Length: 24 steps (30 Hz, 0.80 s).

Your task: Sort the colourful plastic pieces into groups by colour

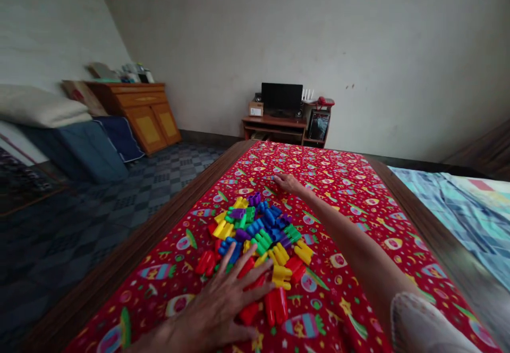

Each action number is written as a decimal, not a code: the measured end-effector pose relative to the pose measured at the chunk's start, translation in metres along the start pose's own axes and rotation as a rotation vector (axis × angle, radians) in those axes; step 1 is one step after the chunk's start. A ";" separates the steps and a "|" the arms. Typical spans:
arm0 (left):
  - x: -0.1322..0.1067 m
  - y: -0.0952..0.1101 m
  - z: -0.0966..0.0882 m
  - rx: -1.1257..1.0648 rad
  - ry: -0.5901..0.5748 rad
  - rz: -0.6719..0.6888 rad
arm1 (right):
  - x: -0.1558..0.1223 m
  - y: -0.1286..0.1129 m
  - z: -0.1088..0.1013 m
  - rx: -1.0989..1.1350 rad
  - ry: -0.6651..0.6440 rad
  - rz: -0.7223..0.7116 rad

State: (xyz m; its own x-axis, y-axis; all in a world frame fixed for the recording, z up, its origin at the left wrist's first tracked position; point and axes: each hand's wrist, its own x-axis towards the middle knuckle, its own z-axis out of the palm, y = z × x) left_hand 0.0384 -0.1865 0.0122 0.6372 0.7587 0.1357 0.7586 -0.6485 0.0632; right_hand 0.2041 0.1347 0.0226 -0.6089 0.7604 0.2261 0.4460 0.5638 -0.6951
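Note:
A heap of colourful plastic building blocks (258, 236) in red, yellow, blue, green and purple lies on a red patterned tablecloth (350, 193). My left hand (217, 305) rests flat with fingers spread on the near edge of the heap, over red blocks. My right hand (287, 183) reaches out past the far side of the heap and lies palm down on the cloth, fingers stretched, holding nothing.
The cloth covers a long wooden table (159, 220). A bed with a blue patterned sheet (470, 209) stands to the right. On the left are a checkered floor, a wooden cabinet (143, 114) and folded bedding. A desk with a monitor (281, 98) stands against the far wall.

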 end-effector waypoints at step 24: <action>0.042 -0.143 0.003 -0.311 0.357 -0.644 | -0.228 -0.025 0.013 -0.329 -0.232 -0.188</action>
State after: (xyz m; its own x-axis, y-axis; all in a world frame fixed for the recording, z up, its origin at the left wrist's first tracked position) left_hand -0.0430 -0.0619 0.0055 -0.0354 0.9582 0.2841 0.8565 -0.1174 0.5026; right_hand 0.3234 -0.0568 -0.0203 -0.8137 0.5637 0.1422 0.4760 0.7864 -0.3938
